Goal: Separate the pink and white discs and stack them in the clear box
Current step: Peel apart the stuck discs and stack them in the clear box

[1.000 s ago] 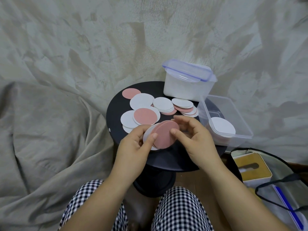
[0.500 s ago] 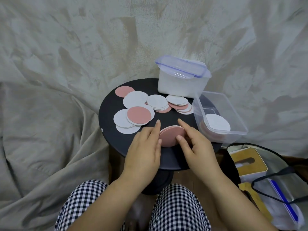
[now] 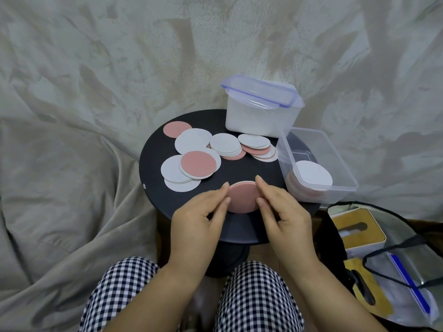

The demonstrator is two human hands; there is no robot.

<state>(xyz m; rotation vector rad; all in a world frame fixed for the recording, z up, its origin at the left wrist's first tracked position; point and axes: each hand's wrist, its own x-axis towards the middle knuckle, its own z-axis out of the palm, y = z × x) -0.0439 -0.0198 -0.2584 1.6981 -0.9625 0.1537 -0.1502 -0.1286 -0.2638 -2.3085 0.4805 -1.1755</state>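
Both our hands hold one pink disc [image 3: 243, 197] lying near the front of the black tabletop [image 3: 239, 171]. The left hand [image 3: 199, 216] pinches its left edge and the right hand [image 3: 285, 212] its right edge, with a white disc [image 3: 242, 182] peeking out beneath. The pair looks thin, light and slightly bendy, so we judge a fingertip hold at the rim best for peeling them apart; the clear box [image 3: 345, 168] sits just to the right.

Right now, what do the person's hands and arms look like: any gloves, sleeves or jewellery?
The left hand and right hand are both bare, with short, unpainted nails. No glove, ring, watch or bracelet shows. The forearms are bare too, with no sleeve in view. Below them are black-and-white checked trousers.
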